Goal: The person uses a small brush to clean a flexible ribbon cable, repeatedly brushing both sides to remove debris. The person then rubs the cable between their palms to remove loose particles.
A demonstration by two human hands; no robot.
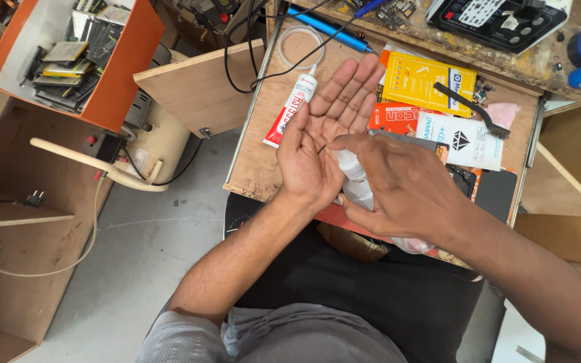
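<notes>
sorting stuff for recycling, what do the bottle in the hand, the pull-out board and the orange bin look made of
Bottle: looks like translucent whitish plastic, smooth and slightly glossy. Pull-out board: seems plywood or similar, matte tan with scuffed, stained patches and a metal edge strip. Orange bin: probably plastic or painted sheet, with an even, smooth colour.

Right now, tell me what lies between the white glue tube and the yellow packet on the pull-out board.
In the head view, the open left hand lies between the glue tube and the yellow packet, its fingers spread over the board.
</notes>
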